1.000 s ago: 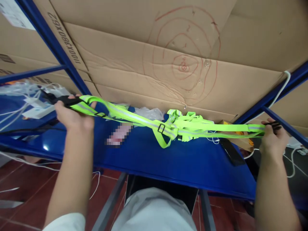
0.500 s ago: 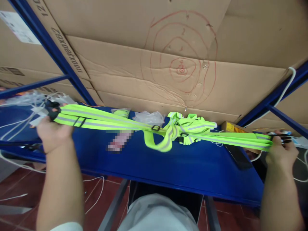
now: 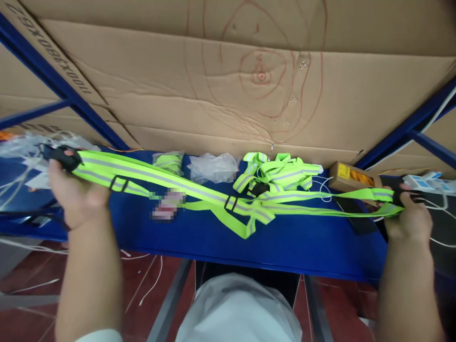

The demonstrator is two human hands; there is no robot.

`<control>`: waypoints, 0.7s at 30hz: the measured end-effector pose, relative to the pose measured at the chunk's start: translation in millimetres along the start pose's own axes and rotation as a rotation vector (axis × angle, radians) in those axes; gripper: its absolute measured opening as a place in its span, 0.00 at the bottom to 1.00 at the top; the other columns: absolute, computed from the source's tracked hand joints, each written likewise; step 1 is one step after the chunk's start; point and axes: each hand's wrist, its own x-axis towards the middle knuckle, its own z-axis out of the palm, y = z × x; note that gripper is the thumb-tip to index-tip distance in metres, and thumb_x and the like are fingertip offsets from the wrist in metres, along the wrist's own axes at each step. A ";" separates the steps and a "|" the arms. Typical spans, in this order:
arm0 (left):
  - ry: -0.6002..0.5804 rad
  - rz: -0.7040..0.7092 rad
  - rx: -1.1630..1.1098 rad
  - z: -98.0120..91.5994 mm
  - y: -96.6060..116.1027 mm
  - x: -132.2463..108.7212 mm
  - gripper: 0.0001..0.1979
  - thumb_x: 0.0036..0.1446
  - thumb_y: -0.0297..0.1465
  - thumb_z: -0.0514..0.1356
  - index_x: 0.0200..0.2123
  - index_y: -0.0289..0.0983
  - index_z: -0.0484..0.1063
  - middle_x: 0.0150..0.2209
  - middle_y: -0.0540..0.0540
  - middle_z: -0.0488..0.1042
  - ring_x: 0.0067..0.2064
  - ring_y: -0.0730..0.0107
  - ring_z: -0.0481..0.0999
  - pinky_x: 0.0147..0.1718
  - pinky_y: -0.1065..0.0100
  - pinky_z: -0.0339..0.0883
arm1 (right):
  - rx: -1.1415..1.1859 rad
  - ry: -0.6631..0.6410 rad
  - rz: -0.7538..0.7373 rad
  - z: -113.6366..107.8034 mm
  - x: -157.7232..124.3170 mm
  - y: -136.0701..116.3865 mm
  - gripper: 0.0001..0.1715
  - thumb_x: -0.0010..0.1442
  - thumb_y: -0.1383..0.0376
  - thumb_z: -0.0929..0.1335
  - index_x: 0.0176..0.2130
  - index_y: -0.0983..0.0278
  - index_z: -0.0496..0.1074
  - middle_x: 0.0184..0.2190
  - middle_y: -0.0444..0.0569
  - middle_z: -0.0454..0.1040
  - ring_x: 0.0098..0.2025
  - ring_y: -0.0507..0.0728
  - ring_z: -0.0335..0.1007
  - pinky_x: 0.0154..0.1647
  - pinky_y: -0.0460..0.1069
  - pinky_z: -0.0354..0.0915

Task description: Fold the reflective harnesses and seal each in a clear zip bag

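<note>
A neon yellow-green reflective strap (image 3: 199, 189) with a grey stripe stretches between my two hands above the blue table. My left hand (image 3: 78, 194) is closed around its left end, at a black buckle (image 3: 64, 157). At the other end, my right hand (image 3: 409, 216) grips the strap by another black buckle piece (image 3: 401, 195). Black slider buckles sit along the strap, one of them a slider (image 3: 231, 204) near the middle. A loop of webbing droops below that slider. Behind it lies a heap of similar reflective straps (image 3: 285, 173).
On the blue table (image 3: 270, 249) are a bagged green strap (image 3: 169, 163), clear plastic bags (image 3: 213, 167), an open cardboard box (image 3: 352, 176) and a dark flat object (image 3: 356, 218). A cardboard panel (image 3: 160, 71) with red rings stands behind. White cables (image 3: 21, 178) lie at the left.
The strap has spread and twisted, so its strands hang farther apart and the middle loop has changed shape. Both hands keep hold of the ends. The camera view has tilted downward.
</note>
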 end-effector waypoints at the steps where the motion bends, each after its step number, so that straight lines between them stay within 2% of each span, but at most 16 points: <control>1: 0.097 -0.044 -0.102 8.5 0.2 -11.5 0.17 0.57 0.46 0.57 0.30 0.43 0.55 0.25 0.59 0.71 0.41 0.73 0.78 0.50 0.73 0.73 | -0.045 -0.045 -0.043 -1.2 -10.2 0.8 0.17 0.55 0.62 0.74 0.46 0.62 0.81 0.45 0.66 0.81 0.42 0.67 0.83 0.36 0.62 0.72; 2: 0.171 -0.098 -0.192 17.0 1.0 -23.8 0.17 0.61 0.48 0.57 0.32 0.42 0.60 0.26 0.59 0.72 0.37 0.74 0.77 0.44 0.73 0.74 | -0.133 -0.113 -0.138 -2.7 -21.2 1.0 0.19 0.56 0.60 0.74 0.48 0.62 0.81 0.45 0.65 0.82 0.44 0.66 0.83 0.42 0.63 0.73; 3: 0.172 -0.176 -0.252 25.3 2.0 -36.7 0.19 0.64 0.50 0.56 0.34 0.41 0.64 0.26 0.59 0.73 0.34 0.74 0.76 0.39 0.73 0.74 | -0.202 -0.158 -0.208 -4.4 -32.4 0.7 0.21 0.54 0.60 0.75 0.48 0.62 0.81 0.46 0.63 0.82 0.46 0.66 0.82 0.48 0.63 0.73; 5: 0.065 -0.324 -0.284 40.0 4.1 -62.1 0.22 0.68 0.52 0.55 0.37 0.38 0.69 0.30 0.55 0.78 0.35 0.72 0.78 0.38 0.71 0.75 | -0.339 -0.230 -0.314 -7.3 -53.9 -1.9 0.21 0.54 0.60 0.75 0.49 0.61 0.81 0.48 0.60 0.82 0.51 0.65 0.81 0.56 0.62 0.71; 7: -0.040 -0.416 -0.282 51.1 5.0 -84.4 0.24 0.68 0.54 0.57 0.38 0.38 0.72 0.32 0.52 0.81 0.35 0.68 0.80 0.38 0.66 0.77 | -0.544 -0.288 -0.426 -7.3 -73.3 -6.9 0.21 0.60 0.58 0.72 0.53 0.60 0.79 0.51 0.58 0.82 0.53 0.64 0.80 0.57 0.60 0.71; 9: -0.107 -0.448 -0.299 59.3 4.7 -101.6 0.23 0.66 0.53 0.60 0.39 0.37 0.74 0.34 0.51 0.82 0.35 0.65 0.81 0.35 0.64 0.78 | -0.760 -0.355 -0.568 -2.5 -92.7 -14.2 0.22 0.65 0.59 0.69 0.56 0.62 0.77 0.51 0.59 0.81 0.54 0.65 0.79 0.57 0.59 0.72; 11: -0.147 -0.443 -0.321 66.6 4.6 -113.7 0.20 0.67 0.49 0.62 0.40 0.36 0.76 0.36 0.51 0.83 0.36 0.64 0.82 0.33 0.63 0.79 | -0.944 -0.437 -0.756 7.4 -116.9 -23.4 0.23 0.67 0.60 0.69 0.58 0.64 0.77 0.55 0.63 0.78 0.59 0.69 0.75 0.61 0.63 0.69; 12: -0.160 -0.438 -0.325 70.4 5.1 -118.1 0.20 0.67 0.48 0.62 0.40 0.36 0.76 0.36 0.51 0.83 0.36 0.64 0.82 0.32 0.62 0.79 | -1.029 -0.398 -0.826 14.0 -132.2 -28.5 0.24 0.67 0.60 0.69 0.60 0.65 0.75 0.60 0.66 0.74 0.63 0.73 0.72 0.62 0.68 0.66; 13: -0.169 -0.430 -0.327 74.4 6.3 -121.5 0.19 0.67 0.48 0.62 0.40 0.36 0.77 0.36 0.50 0.83 0.36 0.63 0.82 0.32 0.62 0.79 | -1.064 -0.375 -0.887 21.6 -149.9 -33.7 0.27 0.67 0.59 0.70 0.62 0.66 0.73 0.65 0.68 0.69 0.66 0.77 0.67 0.63 0.73 0.62; 14: -0.175 -0.420 -0.328 78.6 8.3 -124.0 0.19 0.68 0.48 0.61 0.40 0.36 0.77 0.36 0.50 0.83 0.36 0.63 0.82 0.32 0.63 0.79 | -1.018 -0.479 -0.951 29.9 -169.7 -38.7 0.27 0.68 0.60 0.70 0.63 0.65 0.72 0.65 0.67 0.69 0.67 0.76 0.66 0.63 0.73 0.62; 16: -0.187 -0.390 -0.339 87.3 14.9 -126.3 0.21 0.69 0.49 0.59 0.39 0.35 0.77 0.37 0.49 0.83 0.38 0.63 0.83 0.32 0.64 0.79 | -0.761 -0.863 -0.964 48.9 -212.2 -46.3 0.23 0.70 0.62 0.69 0.62 0.61 0.71 0.60 0.59 0.75 0.62 0.67 0.72 0.62 0.63 0.68; 17: -0.191 -0.366 -0.349 91.6 19.6 -126.2 0.23 0.70 0.50 0.57 0.38 0.35 0.77 0.37 0.49 0.83 0.37 0.64 0.83 0.32 0.64 0.79 | -0.669 -1.037 -0.897 59.4 -232.6 -48.1 0.23 0.72 0.61 0.68 0.63 0.60 0.69 0.59 0.56 0.76 0.61 0.63 0.73 0.62 0.60 0.70; 18: -0.196 -0.336 -0.362 95.7 25.2 -125.2 0.25 0.71 0.50 0.55 0.37 0.35 0.76 0.36 0.49 0.82 0.37 0.64 0.82 0.32 0.64 0.79 | -0.627 -1.153 -0.833 70.5 -250.8 -48.2 0.25 0.72 0.59 0.68 0.65 0.60 0.67 0.59 0.55 0.76 0.61 0.62 0.74 0.62 0.58 0.70; 19: -0.202 -0.302 -0.379 99.4 31.7 -123.7 0.26 0.73 0.51 0.53 0.37 0.36 0.76 0.35 0.51 0.82 0.36 0.64 0.82 0.31 0.63 0.79 | -0.620 -1.208 -0.802 81.7 -265.8 -46.6 0.28 0.72 0.57 0.68 0.67 0.62 0.65 0.60 0.57 0.76 0.61 0.63 0.74 0.61 0.59 0.71; 21: -0.227 -0.231 -0.421 104.8 46.6 -119.1 0.27 0.75 0.50 0.49 0.37 0.37 0.75 0.34 0.54 0.81 0.36 0.65 0.81 0.30 0.62 0.78 | -0.654 -1.212 -0.778 102.7 -284.5 -39.2 0.33 0.70 0.53 0.69 0.67 0.65 0.64 0.60 0.61 0.76 0.61 0.68 0.73 0.60 0.64 0.70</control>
